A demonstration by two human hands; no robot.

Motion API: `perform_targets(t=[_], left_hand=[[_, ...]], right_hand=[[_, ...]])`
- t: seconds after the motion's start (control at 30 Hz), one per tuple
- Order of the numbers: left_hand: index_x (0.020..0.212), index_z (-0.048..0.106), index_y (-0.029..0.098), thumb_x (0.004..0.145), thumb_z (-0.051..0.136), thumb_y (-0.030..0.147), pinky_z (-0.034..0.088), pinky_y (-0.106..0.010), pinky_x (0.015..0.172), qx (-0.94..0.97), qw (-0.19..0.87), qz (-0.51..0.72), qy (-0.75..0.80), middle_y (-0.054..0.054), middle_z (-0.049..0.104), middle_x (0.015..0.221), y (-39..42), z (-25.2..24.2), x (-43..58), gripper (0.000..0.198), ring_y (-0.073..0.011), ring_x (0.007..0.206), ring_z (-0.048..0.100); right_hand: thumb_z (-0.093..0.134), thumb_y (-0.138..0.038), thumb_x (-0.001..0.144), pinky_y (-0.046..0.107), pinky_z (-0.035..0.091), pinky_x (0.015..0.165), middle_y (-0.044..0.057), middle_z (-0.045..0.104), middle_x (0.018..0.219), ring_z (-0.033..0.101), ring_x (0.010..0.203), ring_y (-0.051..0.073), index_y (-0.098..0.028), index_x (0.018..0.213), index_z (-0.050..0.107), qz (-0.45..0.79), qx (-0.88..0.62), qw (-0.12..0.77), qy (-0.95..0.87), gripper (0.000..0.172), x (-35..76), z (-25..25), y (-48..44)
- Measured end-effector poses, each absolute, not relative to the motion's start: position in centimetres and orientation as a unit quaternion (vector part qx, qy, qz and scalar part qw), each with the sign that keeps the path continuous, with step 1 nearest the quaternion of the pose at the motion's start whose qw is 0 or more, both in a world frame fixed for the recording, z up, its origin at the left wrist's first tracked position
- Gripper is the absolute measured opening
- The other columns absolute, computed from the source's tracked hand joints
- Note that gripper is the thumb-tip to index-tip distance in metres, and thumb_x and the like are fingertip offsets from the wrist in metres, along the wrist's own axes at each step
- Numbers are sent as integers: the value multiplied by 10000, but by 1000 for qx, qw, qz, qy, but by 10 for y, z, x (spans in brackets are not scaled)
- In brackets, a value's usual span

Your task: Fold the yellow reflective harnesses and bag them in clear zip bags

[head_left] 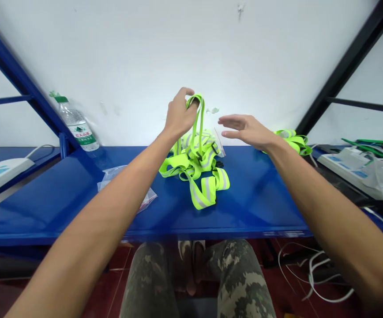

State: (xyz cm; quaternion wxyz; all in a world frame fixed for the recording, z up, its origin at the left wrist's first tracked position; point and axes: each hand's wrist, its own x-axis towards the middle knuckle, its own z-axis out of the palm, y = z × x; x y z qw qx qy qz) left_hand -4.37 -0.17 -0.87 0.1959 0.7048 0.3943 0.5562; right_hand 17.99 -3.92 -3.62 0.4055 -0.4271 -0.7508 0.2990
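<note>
Camouflage cloth comes nearest on my feed, the trousers [246,282] showing below the front edge of the blue table [257,198]. Just past that edge, partly under the left forearm, lies a clear plastic bag [148,199].

Farther in, mid-table, is the pile of yellow-green straps [194,170] with grey stripes, loosely heaped, its lower folds spilling towards me and a black buckle [215,148] showing on its right side. Above it, the left hand [181,110] has its fingers curled through a narrow loop [202,115], holding it up while the rest lies on the table. The right hand [244,128] hangs apart from everything, thumb and fingers parted, holding nothing. I read the step as raising that loop out of the tangle. To my eye, the next move calls for the right hand on a lower strap, with a gentle pull so the buckle doesn't snag.

Beyond the right wrist sits a second strap bundle [297,143]; at the back left stands a water bottle [79,128], near the white wall [260,53].
</note>
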Motion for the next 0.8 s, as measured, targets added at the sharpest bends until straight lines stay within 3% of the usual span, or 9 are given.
perform_targets(t=[0.07, 0.13, 0.3, 0.43, 0.5, 0.63, 0.73, 0.8], left_hand=[[977, 566, 248, 921, 562, 330, 407, -347, 941, 712, 161, 571, 375, -44, 661, 1061, -7, 2, -34, 100, -252, 1140, 524], [917, 538, 235, 934, 529, 301, 406, -340, 912, 699, 116, 599, 373, -27, 651, 983, -10, 16, -29, 69, -229, 1088, 536], [881, 450, 278, 974, 493, 381, 437, -343, 898, 629, 66, 662, 402, 15, 619, 962, -12, 50, -34, 146, -202, 1124, 532], [743, 271, 244, 1035, 428, 274, 444, -275, 828, 515, -74, 747, 415, 10, 480, 768, -3, 65, -57, 333, -117, 799, 528], [737, 236, 243, 1055, 387, 211, 421, -252, 776, 459, -99, 759, 450, 25, 456, 741, 5, 66, -74, 353, -87, 730, 495], [837, 359, 222, 1071, 404, 339, 364, -261, 811, 444, -79, 688, 568, 40, 556, 912, 17, 52, -108, 265, -62, 880, 516], [918, 420, 234, 1061, 391, 426, 360, -309, 849, 461, -51, 623, 630, 29, 583, 984, 22, 31, -122, 241, -99, 977, 536], [958, 446, 234, 1063, 358, 415, 368, -326, 897, 475, -40, 604, 638, 8, 589, 1022, 25, 15, -125, 227, -129, 1021, 538]], right_hand=[[832, -348, 693, 485, 474, 1087, 117, 602, 1389, 532, 1324, 311, -233, 1372, 569, 317, -391, 402, -764, 737, 160, -38, -39], [827, -371, 700, 462, 531, 999, 113, 673, 1263, 616, 1198, 307, -233, 1382, 554, 340, -379, 342, -790, 748, 142, -37, -41], [836, -372, 659, 370, 557, 800, 47, 739, 938, 684, 863, 260, -197, 1069, 705, 270, -403, 136, -864, 465, 126, -33, -41], [828, -342, 634, 332, 509, 689, 31, 686, 722, 649, 734, 233, -177, 745, 690, 187, -489, 49, -851, 242, 150, -29, -34], [800, -345, 669, 340, 489, 654, 34, 629, 634, 615, 685, 223, -175, 665, 647, 131, -574, 116, -800, 229, 172, -26, -31], [807, -425, 679, 380, 465, 636, 47, 581, 660, 569, 691, 226, -212, 657, 554, -30, -650, 456, -608, 331, 220, -17, -25], [776, -494, 713, 426, 480, 705, 97, 661, 879, 592, 863, 284, -257, 748, 569, -83, -583, 607, -533, 318, 242, -3, -15], [732, -514, 749, 468, 509, 764, 109, 665, 1060, 605, 1039, 330, -268, 910, 587, -41, -544, 679, -491, 328, 247, 9, -6]])
